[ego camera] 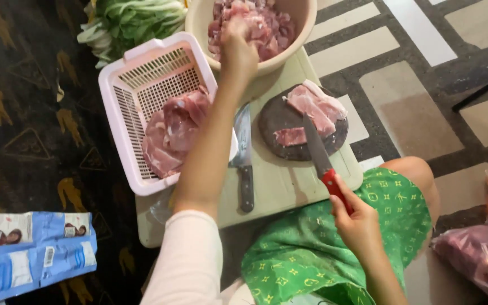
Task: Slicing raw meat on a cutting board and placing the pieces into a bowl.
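Observation:
My left hand point(237, 48) reaches over the rim of a beige bowl point(300, 39) full of cut raw meat pieces, its fingers closed on pieces of meat. My right hand point(356, 221) grips the red handle of a knife point(324, 169), whose blade lies across a dark round chopping block point(278, 121). On the block rest slabs of raw meat point(314, 107). The block sits on a pale tray point(280, 183) on the floor.
A pink slotted basket point(125, 107) holds large raw meat slabs at the left. A second knife with a dark handle point(245, 164) lies on the tray. Leafy greens point(131, 20) sit at the top left, blue packaging point(29, 254) at bottom left, plastic bags point(481, 254) at right.

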